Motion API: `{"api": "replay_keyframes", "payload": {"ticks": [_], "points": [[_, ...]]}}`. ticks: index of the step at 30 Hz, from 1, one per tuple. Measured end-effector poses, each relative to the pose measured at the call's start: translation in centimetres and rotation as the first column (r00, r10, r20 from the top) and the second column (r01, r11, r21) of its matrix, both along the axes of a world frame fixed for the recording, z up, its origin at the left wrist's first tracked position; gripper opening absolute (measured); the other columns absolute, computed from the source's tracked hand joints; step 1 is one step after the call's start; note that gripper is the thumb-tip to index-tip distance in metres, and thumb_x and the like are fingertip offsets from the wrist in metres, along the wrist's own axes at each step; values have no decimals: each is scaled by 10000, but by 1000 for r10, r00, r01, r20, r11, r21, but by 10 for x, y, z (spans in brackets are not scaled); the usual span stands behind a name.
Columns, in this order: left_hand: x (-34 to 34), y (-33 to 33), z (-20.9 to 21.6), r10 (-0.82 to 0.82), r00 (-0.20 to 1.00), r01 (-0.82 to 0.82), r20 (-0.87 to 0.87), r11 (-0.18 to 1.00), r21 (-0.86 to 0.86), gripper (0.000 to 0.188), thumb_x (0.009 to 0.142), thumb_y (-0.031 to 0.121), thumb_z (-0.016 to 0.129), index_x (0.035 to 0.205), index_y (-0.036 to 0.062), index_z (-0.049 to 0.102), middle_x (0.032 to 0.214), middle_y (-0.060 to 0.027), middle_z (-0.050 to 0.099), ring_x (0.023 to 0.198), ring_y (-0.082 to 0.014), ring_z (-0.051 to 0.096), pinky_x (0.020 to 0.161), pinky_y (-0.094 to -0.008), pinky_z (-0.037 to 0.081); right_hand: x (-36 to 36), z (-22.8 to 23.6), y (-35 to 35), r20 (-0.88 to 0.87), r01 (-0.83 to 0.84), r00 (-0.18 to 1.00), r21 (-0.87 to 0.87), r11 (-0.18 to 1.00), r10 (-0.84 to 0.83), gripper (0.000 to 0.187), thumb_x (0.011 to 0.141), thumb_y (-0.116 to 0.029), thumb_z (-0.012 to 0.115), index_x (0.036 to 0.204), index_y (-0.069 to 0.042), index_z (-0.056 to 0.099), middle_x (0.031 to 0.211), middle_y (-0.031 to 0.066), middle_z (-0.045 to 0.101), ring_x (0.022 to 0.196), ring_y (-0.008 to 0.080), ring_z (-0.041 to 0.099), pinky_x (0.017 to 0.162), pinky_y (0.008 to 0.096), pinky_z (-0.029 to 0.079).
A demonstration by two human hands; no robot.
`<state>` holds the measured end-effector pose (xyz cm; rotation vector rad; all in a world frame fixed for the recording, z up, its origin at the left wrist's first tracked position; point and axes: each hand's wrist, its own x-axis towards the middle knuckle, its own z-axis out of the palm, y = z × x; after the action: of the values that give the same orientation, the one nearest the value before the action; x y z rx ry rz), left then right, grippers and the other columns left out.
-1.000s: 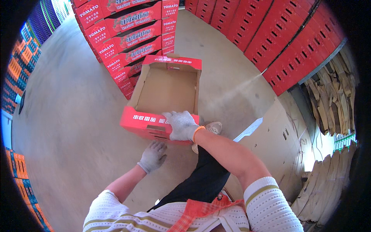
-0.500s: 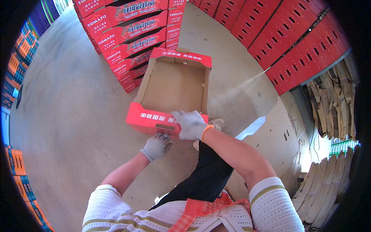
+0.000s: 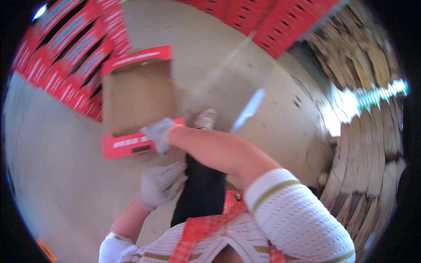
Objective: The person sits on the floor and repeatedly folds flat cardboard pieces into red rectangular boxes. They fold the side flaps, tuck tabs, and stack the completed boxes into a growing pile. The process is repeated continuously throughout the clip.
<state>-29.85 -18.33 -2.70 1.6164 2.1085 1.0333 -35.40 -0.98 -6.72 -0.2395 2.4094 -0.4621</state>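
An open-topped red cardboard tray box point(image 3: 139, 94) with a bare brown inside hangs in front of me, beside a tall stack of red boxes. My right hand point(image 3: 158, 135), in a pale grey work glove, grips the near red wall of this box at its right part. Lower down, my left hand point(image 3: 161, 186), gloved the same way, is apart from the box. Its fingers are loosely bent with nothing seen in them, though the picture is smeared by motion.
Stacked red boxes point(image 3: 70, 65) stand at the upper left, and more red stacks point(image 3: 280, 24) at the top. Bundles of flat brown cardboard point(image 3: 362, 149) line the right side. A pale sheet point(image 3: 248, 109) lies on the concrete floor point(image 3: 66, 166) near my shoe point(image 3: 205, 119).
My left hand has let go of the box's near wall and drawn back toward me. My view has swung right, so the box and stacks now appear farther left. My right hand still grips it.
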Motion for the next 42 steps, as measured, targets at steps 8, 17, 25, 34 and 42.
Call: {"api": "replay_keyframes", "payload": {"ticks": [8, 17, 25, 34, 42], "points": [[20, 83, 72, -282, 942, 332, -181, 857, 394, 259, 901, 299, 598, 970, 66, 688, 1220, -212, 631, 1087, -395, 633, 894, -431, 512, 117, -16, 93, 5, 215, 267, -975, 55, -964, 443, 856, -172, 674, 1256, -7, 582, 1206, 110, 632, 1116, 176, 586, 945, 295, 474], [77, 344, -108, 60, 993, 20, 104, 771, -637, 1001, 818, 593, 630, 1521, 34, 188, 1521, -258, 297, 1410, -329, 326, 1153, -376, 268, 547, -122, 187, -618, 797, -600, -405, -448, -508, 415, 817, -268, 664, 1128, 1, 614, 1129, 204, 641, 1077, 370, 598, 943, 421, 463], [80, 346, -203, 289, 860, -12, 421, 836, -548, 561, 875, 506, 601, 1094, -10, 612, 861, -113, 640, 726, -223, 592, 640, -387, 468, 606, -112, 189, -158, 709, -704, -214, -672, -692, 621, 844, -376, 640, 1264, 67, 527, 1255, 277, 579, 1203, 388, 539, 1023, 406, 401], [35, 328, -143, 377, 251, 159, 891, 892, -423, 364, 897, 278, 668, 1142, 12, 622, 990, -114, 701, 857, -237, 679, 732, -368, 560, 664, -44, 199, 646, 268, -529, -488, -831, -550, 513, 889, -308, 606, 1289, 7, 547, 1162, 154, 662, 1105, 270, 605, 965, 364, 464], [243, 342, -146, 238, 873, -288, -425, 956, -58, 556, 941, 262, 554, 1383, -52, 430, 1328, -208, 561, 1268, -321, 506, 1095, -369, 350, 477, -88, 156, -310, 884, -451, -288, -369, -837, 875, 786, -316, 715, 1474, -15, 267, 1528, 193, 288, 1406, 345, 273, 1145, 430, 247]]}}
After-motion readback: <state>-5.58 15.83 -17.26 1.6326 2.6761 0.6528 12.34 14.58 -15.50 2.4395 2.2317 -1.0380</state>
